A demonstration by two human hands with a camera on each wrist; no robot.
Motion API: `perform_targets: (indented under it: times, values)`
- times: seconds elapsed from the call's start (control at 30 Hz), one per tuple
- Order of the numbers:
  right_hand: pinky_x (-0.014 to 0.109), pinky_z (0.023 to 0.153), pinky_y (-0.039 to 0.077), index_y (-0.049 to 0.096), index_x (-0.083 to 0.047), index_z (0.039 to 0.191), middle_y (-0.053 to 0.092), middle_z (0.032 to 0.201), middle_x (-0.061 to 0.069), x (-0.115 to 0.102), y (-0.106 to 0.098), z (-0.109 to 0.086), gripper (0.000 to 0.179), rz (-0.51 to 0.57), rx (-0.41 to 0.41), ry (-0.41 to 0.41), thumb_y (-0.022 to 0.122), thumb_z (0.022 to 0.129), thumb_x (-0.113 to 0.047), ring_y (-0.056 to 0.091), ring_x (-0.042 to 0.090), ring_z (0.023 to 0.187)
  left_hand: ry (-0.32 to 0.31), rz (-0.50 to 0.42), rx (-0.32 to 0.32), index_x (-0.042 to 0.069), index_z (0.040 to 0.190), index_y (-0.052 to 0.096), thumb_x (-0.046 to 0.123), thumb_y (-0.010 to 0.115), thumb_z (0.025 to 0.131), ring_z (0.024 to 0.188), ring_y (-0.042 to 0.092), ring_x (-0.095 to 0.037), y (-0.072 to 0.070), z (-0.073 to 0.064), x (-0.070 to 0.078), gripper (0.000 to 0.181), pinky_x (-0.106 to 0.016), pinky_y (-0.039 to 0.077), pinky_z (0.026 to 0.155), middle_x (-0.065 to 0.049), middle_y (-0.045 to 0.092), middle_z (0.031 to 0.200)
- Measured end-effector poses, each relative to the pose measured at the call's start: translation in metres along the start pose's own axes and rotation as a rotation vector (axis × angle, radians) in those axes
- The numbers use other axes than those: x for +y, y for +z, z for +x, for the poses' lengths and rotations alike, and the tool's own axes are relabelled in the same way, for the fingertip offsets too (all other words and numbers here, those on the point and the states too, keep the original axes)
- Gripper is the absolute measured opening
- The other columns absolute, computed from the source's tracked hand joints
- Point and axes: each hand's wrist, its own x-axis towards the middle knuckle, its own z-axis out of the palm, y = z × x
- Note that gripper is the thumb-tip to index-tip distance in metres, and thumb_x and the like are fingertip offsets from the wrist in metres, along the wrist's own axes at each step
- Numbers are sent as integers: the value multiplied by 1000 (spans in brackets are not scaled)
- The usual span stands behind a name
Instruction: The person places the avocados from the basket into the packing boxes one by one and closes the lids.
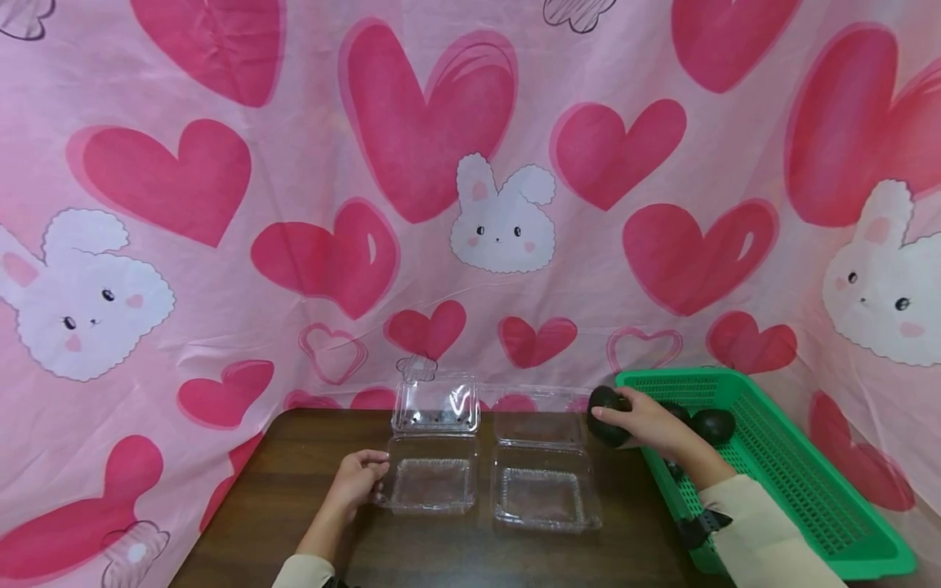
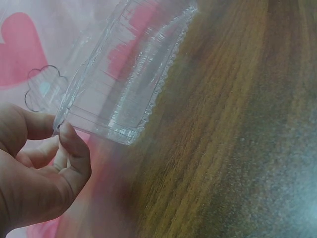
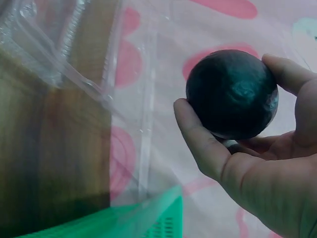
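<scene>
My right hand (image 1: 650, 420) grips a dark, rounded avocado (image 1: 601, 398), lifted beside the near-left rim of the green basket (image 1: 829, 472). In the right wrist view, thumb and fingers close around the avocado (image 3: 230, 96) from the sides. On the table's left, my left hand (image 1: 360, 478) pinches the corner rim of a clear plastic clamshell box (image 1: 434, 508), whose lid stands folded back. The left wrist view shows thumb and forefinger on that box's edge (image 2: 67, 111). Right of it sits a second clear clamshell box (image 1: 544, 518), also with its lid raised. Both bases look unfilled.
Inside the basket, several more avocados (image 1: 713, 426) lie toward its far-left end. The brown wooden table (image 1: 309, 457) ends at a pink cloth backdrop (image 1: 309, 163) with hearts and rabbits.
</scene>
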Motion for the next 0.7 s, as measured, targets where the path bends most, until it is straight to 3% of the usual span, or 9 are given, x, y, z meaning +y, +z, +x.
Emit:
perform_targets:
  times: [0.2, 0.7]
  values:
    - [50, 86, 63, 24, 11, 153, 46, 142, 38, -1, 17, 3, 83, 32, 10, -13, 68, 100, -34, 69, 33, 107, 2, 3, 3, -14, 118, 59, -2, 60, 98, 62, 50, -16, 0, 0, 0, 24, -26, 49, 51, -9, 60, 82]
    - [51, 88, 63, 30, 11, 151, 48, 140, 34, -4, 48, 13, 76, 129, -19, -70, 69, 100, -29, 67, 31, 106, 2, -2, 5, -15, 117, 59, -2, 59, 98, 62, 50, -16, 1, -1, 0, 23, -26, 49, 50, -8, 59, 80]
